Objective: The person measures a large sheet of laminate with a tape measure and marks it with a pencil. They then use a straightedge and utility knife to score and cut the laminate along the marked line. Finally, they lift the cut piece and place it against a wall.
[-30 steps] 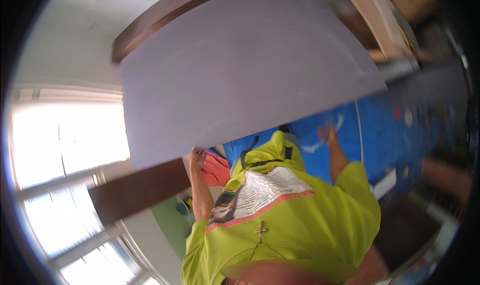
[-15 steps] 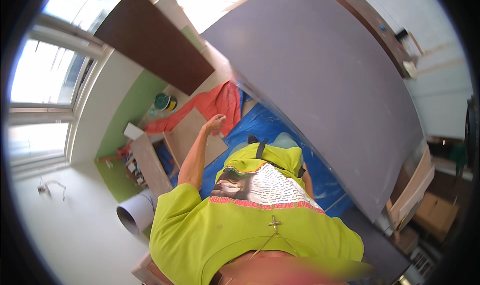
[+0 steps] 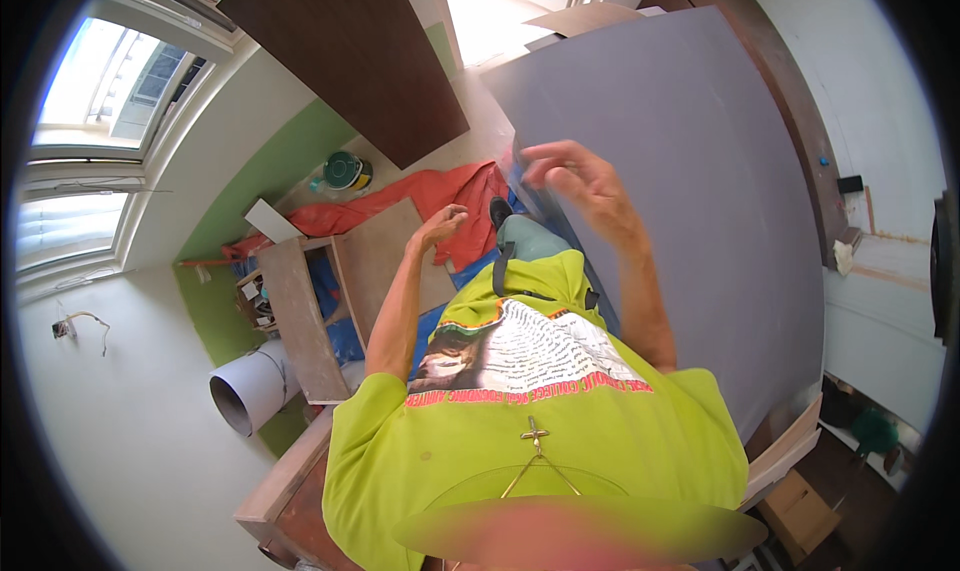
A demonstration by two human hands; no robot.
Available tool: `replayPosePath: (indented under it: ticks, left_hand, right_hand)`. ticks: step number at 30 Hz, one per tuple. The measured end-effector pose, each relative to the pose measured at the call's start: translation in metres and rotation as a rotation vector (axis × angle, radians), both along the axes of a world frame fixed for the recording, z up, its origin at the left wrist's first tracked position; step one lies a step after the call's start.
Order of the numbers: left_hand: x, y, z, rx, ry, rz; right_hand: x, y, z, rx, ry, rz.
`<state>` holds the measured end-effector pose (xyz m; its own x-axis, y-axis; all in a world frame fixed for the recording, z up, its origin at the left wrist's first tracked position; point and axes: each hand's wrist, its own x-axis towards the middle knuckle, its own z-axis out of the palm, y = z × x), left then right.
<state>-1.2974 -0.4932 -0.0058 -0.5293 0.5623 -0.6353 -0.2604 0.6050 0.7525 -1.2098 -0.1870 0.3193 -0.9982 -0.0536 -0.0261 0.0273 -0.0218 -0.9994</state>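
Note:
My right hand (image 3: 585, 186) is raised over the edge of a large grey sheet-covered panel (image 3: 690, 191). Its fingers stretch to the left with the thumb apart, and nothing is in it. Whether it touches the panel cannot be told. Out in front on the left, my left hand (image 3: 441, 228) hangs with loosely bent fingers and holds nothing that shows. Beneath it lie a bare wooden board (image 3: 385, 261) and a red plastic sheet (image 3: 465, 186). The wooden board is next to an open wooden cabinet frame (image 3: 300, 321).
A dark brown panel (image 3: 350, 61) juts in from the upper left. By the green wall stands a bucket with a green lid (image 3: 345, 171). A white roll (image 3: 250, 386) lies at the left. A cardboard box (image 3: 800, 511) is at the lower right, and blue sheeting (image 3: 428, 326) covers part of the floor.
My right arm, mostly hidden before, has come up over the grey panel's edge with its hand spread. My left hand stays out in front. The view has shifted, and one foot is now forward.

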Motion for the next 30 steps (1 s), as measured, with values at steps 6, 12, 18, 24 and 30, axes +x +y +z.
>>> replayPosePath:
  ticks: [6, 12, 18, 24, 30]
  left_hand:
    - [-0.078, -0.082, 0.032, -0.202, -0.038, 0.091]
    - [-0.105, -0.16, 0.059, -0.399, -0.129, 0.069]
    - [-0.172, -0.208, 0.047, -0.461, -0.227, -0.17]
    - [-0.388, -0.192, 0.011, -0.467, -0.144, -0.409]
    - [-0.515, -0.153, -0.014, -0.151, 0.115, -0.063]
  right_hand:
    - [-0.142, -0.066, 0.165, -0.659, 0.466, 1.289]
    - [-0.251, -0.042, 0.206, -0.751, 0.48, 1.522]
    - [-0.329, -0.036, 0.176, -0.705, 0.68, 1.112]
    - [-0.424, -0.004, 0.118, -0.117, 0.668, 0.29]
    - [-0.468, -0.014, -0.045, 0.668, -0.037, -0.098]
